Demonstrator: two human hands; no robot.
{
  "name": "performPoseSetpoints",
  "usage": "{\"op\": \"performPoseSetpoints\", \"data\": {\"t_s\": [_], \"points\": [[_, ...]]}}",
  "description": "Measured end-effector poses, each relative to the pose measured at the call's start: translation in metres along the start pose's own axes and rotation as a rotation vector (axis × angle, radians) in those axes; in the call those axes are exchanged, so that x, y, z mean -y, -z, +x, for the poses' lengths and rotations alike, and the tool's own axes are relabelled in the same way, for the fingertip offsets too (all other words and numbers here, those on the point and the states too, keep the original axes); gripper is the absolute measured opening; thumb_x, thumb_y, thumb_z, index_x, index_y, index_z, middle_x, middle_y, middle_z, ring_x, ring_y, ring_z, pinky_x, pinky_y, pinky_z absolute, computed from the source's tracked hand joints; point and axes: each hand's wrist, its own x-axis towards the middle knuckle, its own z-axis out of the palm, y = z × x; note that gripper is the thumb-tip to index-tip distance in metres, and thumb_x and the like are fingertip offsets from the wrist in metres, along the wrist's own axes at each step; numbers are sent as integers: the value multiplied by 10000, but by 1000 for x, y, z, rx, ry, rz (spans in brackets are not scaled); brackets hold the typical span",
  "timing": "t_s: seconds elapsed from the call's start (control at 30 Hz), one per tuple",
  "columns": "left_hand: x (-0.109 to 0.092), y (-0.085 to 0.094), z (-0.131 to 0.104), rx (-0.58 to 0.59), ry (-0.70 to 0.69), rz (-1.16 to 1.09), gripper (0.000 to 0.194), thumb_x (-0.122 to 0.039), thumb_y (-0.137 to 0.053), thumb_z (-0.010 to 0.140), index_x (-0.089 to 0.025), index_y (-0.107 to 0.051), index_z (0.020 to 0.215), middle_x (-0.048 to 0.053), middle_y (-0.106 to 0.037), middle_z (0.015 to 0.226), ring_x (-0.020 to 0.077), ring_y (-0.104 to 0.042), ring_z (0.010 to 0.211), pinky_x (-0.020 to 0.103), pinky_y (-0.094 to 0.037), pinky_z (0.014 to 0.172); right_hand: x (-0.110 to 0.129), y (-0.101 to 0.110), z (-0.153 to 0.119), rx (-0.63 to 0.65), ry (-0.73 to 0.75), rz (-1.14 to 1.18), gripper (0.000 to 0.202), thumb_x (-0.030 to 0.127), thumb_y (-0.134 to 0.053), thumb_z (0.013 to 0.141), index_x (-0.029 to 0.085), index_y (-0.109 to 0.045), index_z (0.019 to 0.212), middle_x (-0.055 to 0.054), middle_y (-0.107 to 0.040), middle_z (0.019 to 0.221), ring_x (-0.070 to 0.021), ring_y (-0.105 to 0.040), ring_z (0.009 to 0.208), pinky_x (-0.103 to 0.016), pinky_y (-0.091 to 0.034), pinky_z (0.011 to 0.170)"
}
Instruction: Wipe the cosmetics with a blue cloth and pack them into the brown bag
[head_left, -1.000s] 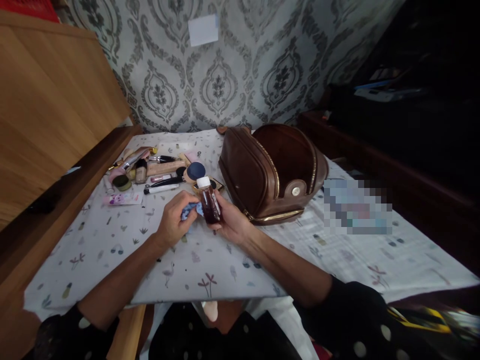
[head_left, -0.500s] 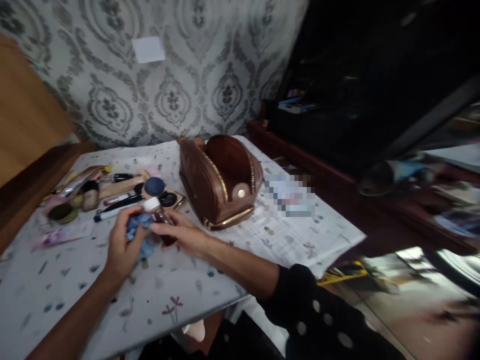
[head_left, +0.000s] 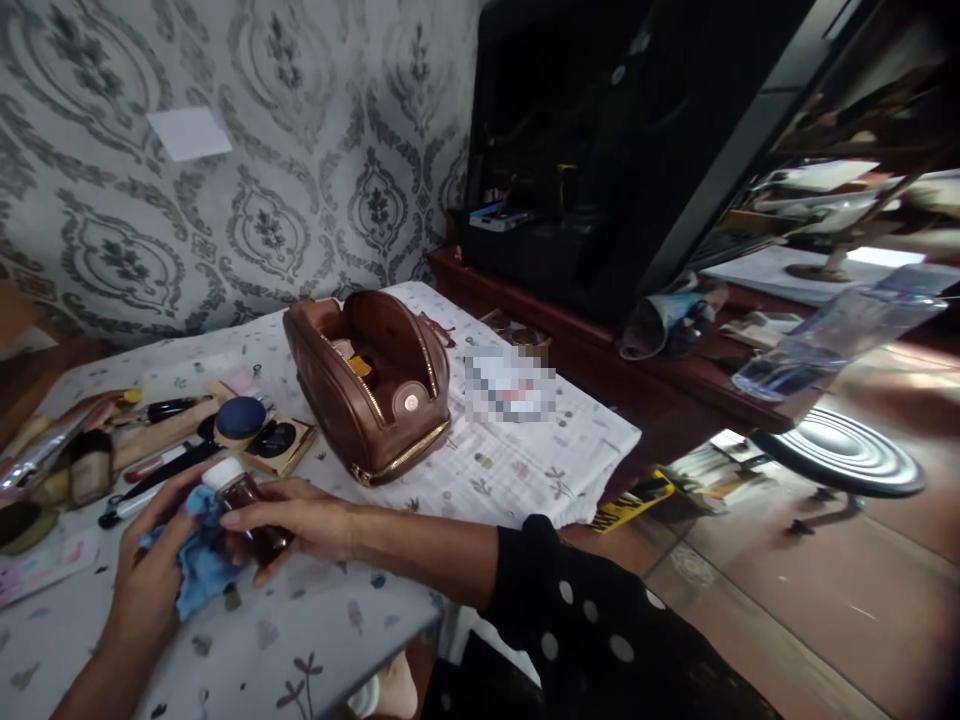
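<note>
My right hand (head_left: 304,520) is closed round a small clear bottle (head_left: 247,505) of dark reddish-brown liquid with a white cap, tilted to the left. A crumpled blue cloth (head_left: 202,565) is gripped in my left hand (head_left: 154,570), held against the bottle's side. Both hands are above the front of the patterned tablecloth (head_left: 360,640). Just beyond them stands an open brown bag (head_left: 367,390) with gold zips, and something yellow shows inside it. Beside the bag lie a round dark blue item (head_left: 240,417) and a black-and-gold compact (head_left: 276,440).
Brushes, tubes and other cosmetics (head_left: 90,465) spread over the table's left side. A blurred-out item (head_left: 510,385) lies right of the bag. Further right are a dark television (head_left: 600,150), a clear plastic bottle (head_left: 832,330) on a shelf, and a round ribbed disc (head_left: 847,450) near the floor.
The view has swung right, so the table and both hands appear further left. The bottle and the blue cloth stay in my hands, with more of the cloth now showing.
</note>
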Motion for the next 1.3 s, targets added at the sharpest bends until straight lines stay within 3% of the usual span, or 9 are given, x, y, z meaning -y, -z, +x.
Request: {"op": "performPoseSetpoints", "data": {"t_s": [0.1,0.37,0.43,0.53,0.67,0.9,1.07,1.2,1.3], "points": [[-4,1,0,22,262,-293,467,-583,-756,732,-330,-759,1124,-3,-782,1023,279,-732,862,295,-611,617,-5,0,4,7,-26,36,549,464,-953,506,182,-610,830,23,-609,765,-118,-588,681,-304,-591,678],[-12,0,0,46,466,-388,518,-620,-863,554,-315,-810,968,7,-785,818,299,-724,743,355,-621,590,-12,2,8,1,18,-33,637,460,-980,403,178,-600,829,28,-599,781,-116,-579,693,-244,-549,616],[-20,0,-3,13,435,-371,512,-620,-861,558,-314,-807,965,8,-784,827,307,-725,787,370,-628,650,-10,4,7,11,40,-118,629,487,-966,437,183,-604,852,31,-592,786,-118,-583,693,-239,-539,621],[-33,1,-6,68,290,-303,453,-602,-823,627,-306,-798,969,21,-780,945,319,-711,920,369,-615,746,-6,7,3,28,98,-337,556,504,-927,555,188,-625,898,35,-583,785,-116,-576,712,-232,-522,670],[-42,8,-4,117,90,-138,290,-522,-773,714,-308,-780,909,-8,-765,989,259,-696,928,298,-575,798,0,9,0,12,206,-564,560,492,-890,646,188,-663,1058,31,-588,829,-122,-573,786,-223,-501,737],[-38,24,16,112,-73,145,286,-479,-796,660,-302,-770,883,-49,-760,856,209,-687,725,256,-576,617,16,-5,-16,-184,365,-732,742,463,-861,711,221,-572,1350,-16,-658,1024,-169,-633,929,-270,-519,863],[-56,16,21,49,-142,149,272,-486,-756,705,-291,-755,894,-47,-758,857,196,-685,726,256,-571,629,46,-19,-42,-248,424,-992,785,350,-788,800,218,-429,1486,-51,-678,1112,-213,-646,1018,-334,-497,948],[-78,5,25,51,-241,141,254,-439,-739,735,-252,-759,906,-15,-771,972,229,-707,906,305,-575,820,69,-24,-63,-279,497,-1097,823,329,-748,812,267,-354,1533,-41,-665,1130,-209,-634,950,-334,-504,901],[-92,-4,31,38,-286,82,255,-433,-738,757,-232,-768,911,2,-771,1012,240,-696,969,347,-543,933,84,-25,-80,-234,569,-1082,797,296,-689,850,272,-324,1558,-26,-659,1089,-166,-606,840,-291,-504,826]]}}
